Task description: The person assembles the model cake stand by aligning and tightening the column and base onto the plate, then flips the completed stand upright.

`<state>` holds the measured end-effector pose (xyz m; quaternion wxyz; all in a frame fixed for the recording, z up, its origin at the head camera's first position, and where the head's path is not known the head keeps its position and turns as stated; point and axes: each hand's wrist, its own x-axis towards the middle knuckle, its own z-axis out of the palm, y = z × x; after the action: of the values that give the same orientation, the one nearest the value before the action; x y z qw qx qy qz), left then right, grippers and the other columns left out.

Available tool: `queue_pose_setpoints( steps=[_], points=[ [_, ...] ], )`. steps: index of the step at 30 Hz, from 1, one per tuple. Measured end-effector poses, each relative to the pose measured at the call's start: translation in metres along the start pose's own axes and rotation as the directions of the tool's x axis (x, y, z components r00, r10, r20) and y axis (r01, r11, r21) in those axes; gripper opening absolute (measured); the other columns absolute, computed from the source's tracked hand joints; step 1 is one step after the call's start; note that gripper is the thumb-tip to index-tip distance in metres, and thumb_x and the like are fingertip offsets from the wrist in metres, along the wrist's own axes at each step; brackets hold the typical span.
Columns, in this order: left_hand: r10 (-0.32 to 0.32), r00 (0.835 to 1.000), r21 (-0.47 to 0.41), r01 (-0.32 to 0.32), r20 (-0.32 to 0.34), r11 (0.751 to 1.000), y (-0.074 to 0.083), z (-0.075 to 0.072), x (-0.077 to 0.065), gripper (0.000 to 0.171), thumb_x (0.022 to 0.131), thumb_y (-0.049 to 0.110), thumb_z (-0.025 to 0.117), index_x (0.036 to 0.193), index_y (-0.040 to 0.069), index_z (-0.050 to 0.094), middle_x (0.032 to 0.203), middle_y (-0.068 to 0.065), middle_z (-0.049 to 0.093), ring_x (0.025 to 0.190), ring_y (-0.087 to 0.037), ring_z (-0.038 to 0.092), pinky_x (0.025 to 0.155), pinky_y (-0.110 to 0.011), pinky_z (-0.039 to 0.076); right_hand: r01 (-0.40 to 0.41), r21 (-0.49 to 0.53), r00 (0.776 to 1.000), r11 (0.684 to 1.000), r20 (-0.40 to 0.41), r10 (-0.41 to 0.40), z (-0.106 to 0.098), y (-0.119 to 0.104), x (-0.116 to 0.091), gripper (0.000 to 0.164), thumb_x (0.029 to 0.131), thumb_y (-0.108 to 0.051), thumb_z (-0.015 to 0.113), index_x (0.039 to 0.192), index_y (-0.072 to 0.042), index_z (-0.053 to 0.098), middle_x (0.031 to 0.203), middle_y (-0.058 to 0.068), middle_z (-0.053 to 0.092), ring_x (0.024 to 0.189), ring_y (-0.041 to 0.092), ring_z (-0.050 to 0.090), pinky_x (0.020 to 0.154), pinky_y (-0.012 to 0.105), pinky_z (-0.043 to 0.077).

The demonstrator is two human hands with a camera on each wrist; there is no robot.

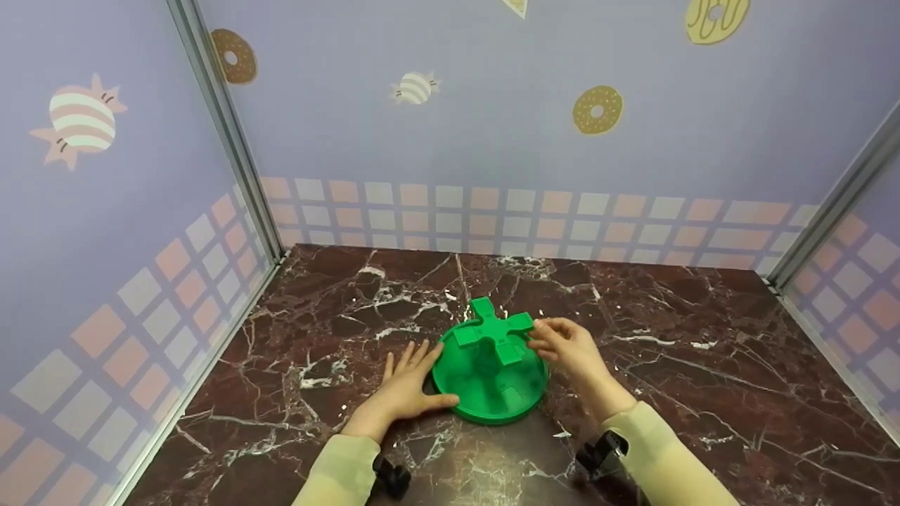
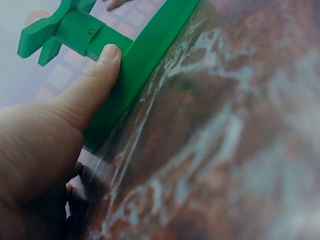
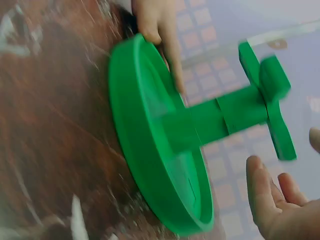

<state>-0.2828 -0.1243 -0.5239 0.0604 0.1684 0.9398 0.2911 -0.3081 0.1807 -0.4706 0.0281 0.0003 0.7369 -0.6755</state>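
A green stand has a round, rimmed base, an upright post and a four-armed cross top. The base rests on the table; black marks like "33" show on the post in the left wrist view. At the base's left side, my left hand has its fingers spread and straight, with the thumb on the rim. My right hand is at the right arm of the cross, its fingers loosely bent. In the right wrist view a gap shows between those fingertips and the cross.
The stand is on a dark red marbled table with white veins. Lilac panels with candy and doughnut prints and a tiled border rise at the back and both sides, joined by metal corner posts. Black wrist devices sit at both sleeves.
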Motion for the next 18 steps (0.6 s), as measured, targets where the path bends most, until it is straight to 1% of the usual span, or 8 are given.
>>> queue_pose_setpoints(
  steps=[2,4,6,7,9,13,15,18],
  points=[
    [0.000,1.000,0.002,0.000,0.000,1.000,0.000,0.000,0.000,0.106,0.084,0.065,0.075,0.165,0.018,0.026,0.172,-0.019,0.018,0.161,-0.043,0.007,0.125,-0.071,-0.005,0.031,0.037,0.999,0.999,0.041,-0.032,-0.004,0.001,0.006,0.048,0.104,-0.022,0.063,0.142,0.006,0.053,0.137,0.023,0.063,0.112,0.018,0.071,0.104,0.035,0.057],
    [-0.006,1.000,0.001,0.006,0.002,1.000,0.000,0.000,0.000,0.106,0.084,0.064,0.075,0.165,0.018,0.026,0.172,-0.018,0.018,0.161,-0.042,0.006,0.125,-0.070,-0.005,0.066,0.065,0.991,0.996,0.108,-0.072,-0.007,0.002,0.011,0.053,0.104,-0.016,0.063,0.150,0.004,0.047,0.148,0.024,0.054,0.129,0.024,0.063,0.111,0.036,0.052],
    [-0.009,1.000,-0.002,0.009,0.002,1.000,0.000,0.000,0.000,0.105,0.084,0.064,0.075,0.165,0.019,0.026,0.172,-0.018,0.017,0.161,-0.042,0.006,0.125,-0.070,-0.005,0.099,0.086,0.976,0.991,0.186,-0.114,-0.009,0.003,0.015,0.058,0.103,-0.012,0.063,0.155,0.002,0.042,0.157,0.025,0.046,0.143,0.027,0.052,0.114,0.033,0.049],
    [-0.010,1.000,-0.003,0.010,0.002,1.000,0.000,0.000,0.000,0.105,0.084,0.063,0.075,0.165,0.019,0.026,0.172,-0.018,0.017,0.161,-0.042,0.006,0.125,-0.070,-0.005,0.115,0.096,0.967,0.989,0.218,-0.134,-0.010,0.004,0.017,0.060,0.102,-0.010,0.064,0.155,0.003,0.040,0.159,0.025,0.043,0.144,0.024,0.050,0.114,0.032,0.048],
    [-0.009,1.000,-0.004,0.009,0.003,1.000,0.001,-0.001,0.000,0.105,0.084,0.063,0.076,0.165,0.019,0.026,0.172,-0.018,0.018,0.161,-0.042,0.006,0.125,-0.070,-0.005,0.147,0.092,0.950,0.985,0.264,-0.167,-0.011,0.006,0.021,0.061,0.101,-0.009,0.065,0.155,0.004,0.040,0.159,0.025,0.044,0.142,0.018,0.053,0.109,0.027,0.052],
    [-0.007,1.000,-0.004,0.007,0.002,1.000,0.001,-0.001,0.000,0.105,0.084,0.063,0.076,0.165,0.018,0.026,0.172,-0.019,0.018,0.161,-0.043,0.006,0.125,-0.070,-0.005,0.185,0.086,0.934,0.979,0.295,-0.202,-0.012,0.009,0.024,0.062,0.100,-0.007,0.066,0.153,0.010,0.040,0.151,0.021,0.055,0.121,0.003,0.065,0.101,0.026,0.057],
    [-0.006,1.000,-0.005,0.006,0.004,1.000,0.001,-0.001,0.000,0.105,0.084,0.063,0.076,0.165,0.018,0.026,0.172,-0.019,0.018,0.161,-0.043,0.006,0.125,-0.070,-0.005,0.188,0.084,0.933,0.979,0.296,-0.205,-0.012,0.010,0.024,0.061,0.099,-0.006,0.066,0.152,0.011,0.041,0.148,0.020,0.058,0.115,0.002,0.068,0.098,0.027,0.058],
    [-0.003,1.000,-0.007,0.004,0.004,1.000,0.001,-0.001,-0.001,0.105,0.084,0.063,0.076,0.165,0.018,0.026,0.172,-0.019,0.018,0.161,-0.043,0.006,0.125,-0.071,-0.005,0.188,0.090,0.932,0.978,0.296,-0.207,-0.012,0.011,0.023,0.059,0.099,-0.003,0.066,0.150,0.013,0.042,0.149,0.026,0.055,0.112,0.003,0.069,0.098,0.030,0.059]
  ],
)
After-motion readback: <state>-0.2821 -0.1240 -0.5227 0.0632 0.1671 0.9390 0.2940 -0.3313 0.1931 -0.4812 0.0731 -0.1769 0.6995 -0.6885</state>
